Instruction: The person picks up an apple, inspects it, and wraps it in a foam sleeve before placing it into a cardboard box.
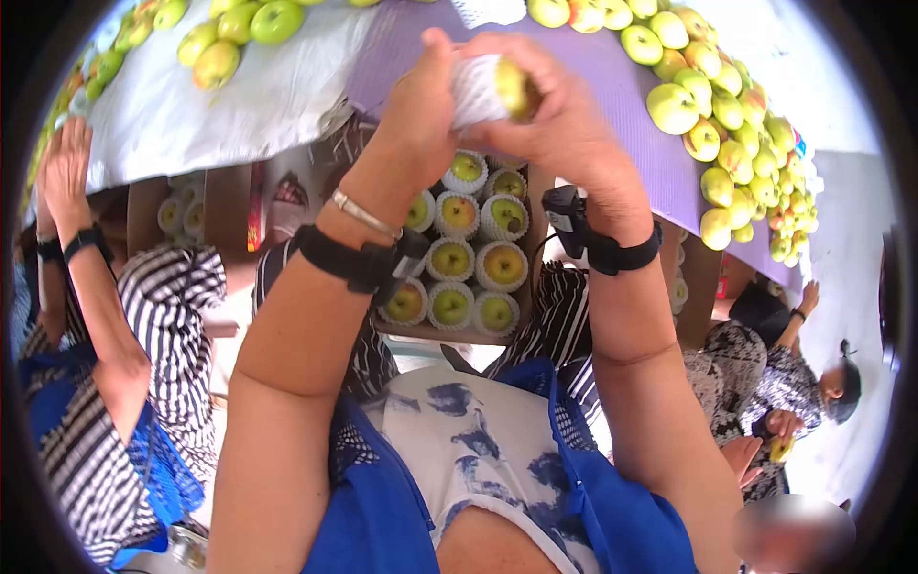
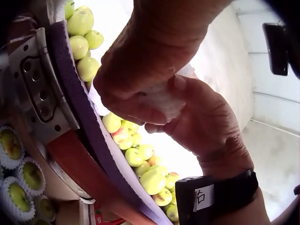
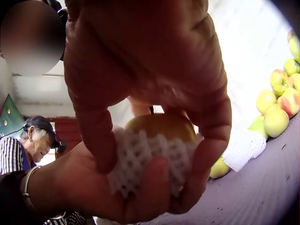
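Both hands meet around one yellow-green apple [image 1: 513, 88] in a white foam net sleeve [image 1: 475, 93], held up over the edge of the table. My left hand [image 1: 423, 100] cups the sleeve from below, its thumb against the mesh [image 3: 150, 157] in the right wrist view. From above, my right hand [image 3: 150, 61] curls its fingers and thumb round the sides of the sleeve. The apple's top [image 3: 161, 126] and stem stand out of the net's opening. Fingers cover most of the sleeve in the left wrist view.
Below the hands stands a cardboard box [image 1: 535, 206] of netted apples [image 1: 449, 258]. Loose apples [image 1: 727, 110] line the purple table cover [image 1: 402, 48]. An empty-looking foam net [image 3: 246, 147] lies beside them. Another person's arms [image 1: 96, 287] are at left; other people sit at right.
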